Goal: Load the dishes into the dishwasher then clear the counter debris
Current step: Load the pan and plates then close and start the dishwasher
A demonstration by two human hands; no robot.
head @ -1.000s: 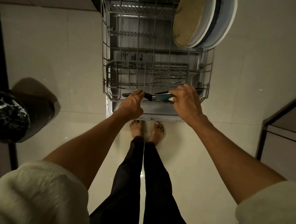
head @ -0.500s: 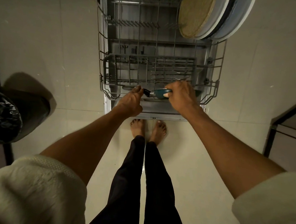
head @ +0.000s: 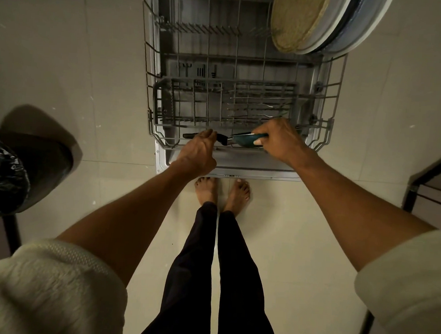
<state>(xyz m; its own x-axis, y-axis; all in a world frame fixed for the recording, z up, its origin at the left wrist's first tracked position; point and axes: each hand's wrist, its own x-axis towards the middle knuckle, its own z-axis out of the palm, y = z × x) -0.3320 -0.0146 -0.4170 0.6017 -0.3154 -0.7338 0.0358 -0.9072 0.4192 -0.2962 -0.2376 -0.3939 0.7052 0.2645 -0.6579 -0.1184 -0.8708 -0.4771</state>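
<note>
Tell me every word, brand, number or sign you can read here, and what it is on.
None can be read.
Grey wire dishwasher rack: no lettering.
Stacked round plates: no print visible.
Small teal pan: no label shows.
Pale marks on the grey dishwasher door: too small to read.

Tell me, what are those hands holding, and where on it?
A small teal pan: left hand on its dark handle, right hand on its rim.

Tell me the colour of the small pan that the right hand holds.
Teal, or dark blue-green; the small pan shows best in the head view.
</note>
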